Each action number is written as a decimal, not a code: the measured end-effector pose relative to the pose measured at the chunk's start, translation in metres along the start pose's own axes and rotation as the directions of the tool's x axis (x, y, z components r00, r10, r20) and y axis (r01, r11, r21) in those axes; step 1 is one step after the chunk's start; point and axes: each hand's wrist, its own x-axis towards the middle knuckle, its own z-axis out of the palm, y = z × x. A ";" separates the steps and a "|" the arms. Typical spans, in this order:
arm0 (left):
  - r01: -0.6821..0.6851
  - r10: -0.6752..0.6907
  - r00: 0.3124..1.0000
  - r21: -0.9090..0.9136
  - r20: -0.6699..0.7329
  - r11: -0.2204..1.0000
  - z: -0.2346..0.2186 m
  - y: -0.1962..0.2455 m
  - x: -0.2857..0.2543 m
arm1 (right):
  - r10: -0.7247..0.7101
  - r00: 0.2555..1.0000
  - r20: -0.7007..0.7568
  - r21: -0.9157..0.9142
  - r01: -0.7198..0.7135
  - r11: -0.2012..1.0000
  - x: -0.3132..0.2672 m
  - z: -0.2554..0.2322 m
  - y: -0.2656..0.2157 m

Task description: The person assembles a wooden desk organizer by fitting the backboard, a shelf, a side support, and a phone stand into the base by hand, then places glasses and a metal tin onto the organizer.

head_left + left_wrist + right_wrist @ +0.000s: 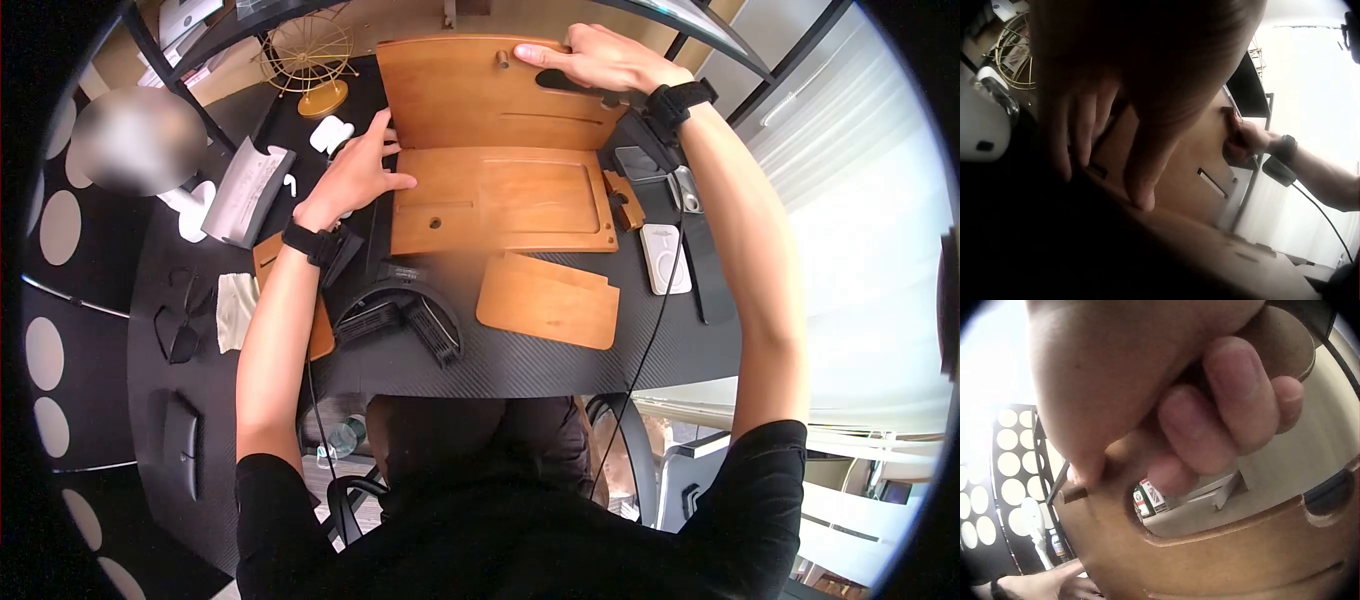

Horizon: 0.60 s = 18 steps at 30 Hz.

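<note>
A wooden desk organiser stands on the black desk (520, 370). Its upright back panel (460, 95) rises from the flat base panel (500, 205). My right hand (560, 55) grips the back panel's top edge, fingers curled through the oval cut-out (1210, 506) beside a small peg (1072, 492). My left hand (385, 150) lies at the organiser's left side, fingers straight, thumb on the base panel's edge and index finger along the back panel's edge. In the left wrist view its fingertips (1141, 194) touch the base. A loose rounded wooden panel (548, 300) lies in front.
Black headphones (400, 315) lie at the near edge. A small wooden block (625, 200), a white charger pad (665, 258) and a black strip (710, 275) sit to the right. At the left are a gold wire ornament (305, 55), white earbud case (330, 133), grey pouch (245, 190), glasses (180, 325).
</note>
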 end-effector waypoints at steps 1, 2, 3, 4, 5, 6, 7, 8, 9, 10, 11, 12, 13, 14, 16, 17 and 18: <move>-0.018 0.018 1.000 0.008 -0.022 1.000 0.000 -0.001 -0.001 | -0.016 1.000 -0.016 0.009 0.016 1.000 -0.002 0.000 -0.002; -0.034 0.034 0.998 0.017 -0.046 0.999 0.000 -0.002 -0.001 | -0.034 0.999 -0.031 0.017 0.035 0.999 -0.003 0.000 -0.003; -0.034 0.035 0.998 0.015 -0.051 0.999 -0.001 -0.002 0.000 | -0.038 0.999 -0.032 0.014 0.038 0.999 -0.003 -0.002 -0.005; -0.011 0.012 1.000 0.031 -0.017 0.999 -0.003 -0.001 0.001 | -0.028 0.999 -0.018 -0.017 0.028 0.999 -0.002 -0.004 -0.007; 0.011 -0.012 1.000 0.047 0.018 0.999 -0.003 0.000 0.002 | -0.018 1.000 -0.004 -0.047 0.018 0.999 -0.001 -0.005 -0.008; 0.014 -0.015 1.000 0.044 0.013 0.999 -0.001 -0.003 0.003 | -0.023 1.000 -0.002 -0.049 0.023 0.999 0.001 -0.005 -0.009; -0.009 0.011 1.000 0.105 -0.016 0.994 0.002 -0.007 0.005 | -0.004 1.000 -0.009 -0.062 0.003 0.998 0.004 -0.004 -0.007; -0.030 0.038 0.998 0.168 -0.043 0.985 0.004 -0.012 0.006 | 0.015 1.000 -0.016 -0.073 -0.016 0.997 0.006 -0.002 -0.006; -0.025 0.034 0.998 0.169 -0.046 0.985 0.005 -0.016 0.006 | 0.010 1.000 -0.015 -0.072 -0.011 0.997 0.007 0.001 -0.004; -0.068 0.078 0.996 0.186 -0.044 0.980 0.004 -0.015 0.006 | -0.020 0.996 -0.086 -0.074 0.014 0.997 0.007 0.004 -0.004; -0.112 0.123 0.992 0.203 -0.040 0.973 0.005 -0.015 0.005 | -0.049 0.987 -0.156 -0.077 0.037 0.996 0.008 0.006 -0.003; -0.111 0.122 0.992 0.204 -0.043 0.973 0.006 -0.014 0.005 | -0.052 0.986 -0.157 -0.077 0.040 0.996 0.009 0.007 -0.001; -0.087 0.094 0.995 0.162 -0.036 0.983 0.007 -0.009 0.004 | -0.047 0.988 -0.149 -0.080 0.035 0.996 0.010 0.006 -0.001; -0.063 0.067 0.997 0.120 -0.027 0.991 0.007 -0.006 0.003 | -0.041 0.989 -0.141 -0.081 0.030 0.996 0.010 0.006 -0.001; -0.053 0.054 0.999 0.053 -0.007 0.997 0.006 -0.009 0.004 | -0.054 0.986 -0.158 -0.096 0.040 0.995 0.010 0.007 -0.003; -0.043 0.043 0.999 -0.015 0.014 0.999 0.006 -0.010 0.005 | -0.066 0.983 -0.174 -0.111 0.047 0.993 0.010 0.007 -0.004; -0.042 0.043 0.999 -0.014 0.012 0.999 0.006 -0.011 0.005 | -0.068 0.982 -0.175 -0.111 0.049 0.993 0.011 0.005 -0.004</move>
